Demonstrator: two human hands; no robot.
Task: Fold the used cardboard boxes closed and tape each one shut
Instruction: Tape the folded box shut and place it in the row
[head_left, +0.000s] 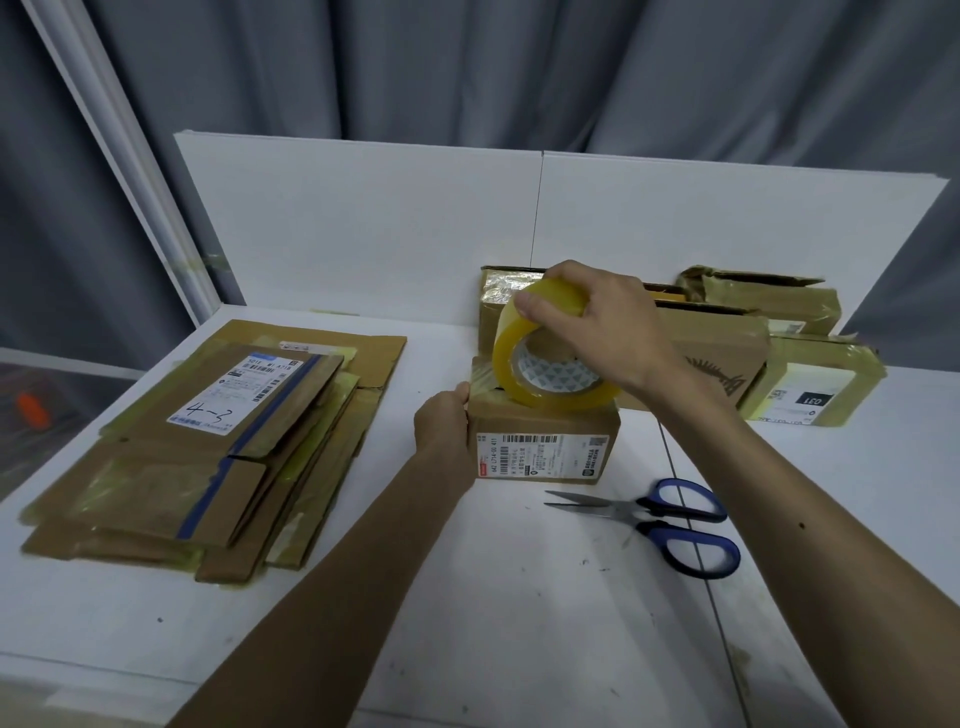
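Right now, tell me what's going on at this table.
A person is taping a small box shut. The right hand holds the tape roll on top of it, and the left hand grips the box's left edge. Scissors lie on the table nearby. Flattened cardboard is stacked to the left, and more boxes sit behind.

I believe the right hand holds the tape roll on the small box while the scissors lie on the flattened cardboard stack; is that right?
Not quite: the head view shows the scissors lying on the white table in front of the small box, not on the flattened cardboard stack. The right hand does hold the tape roll on that box.
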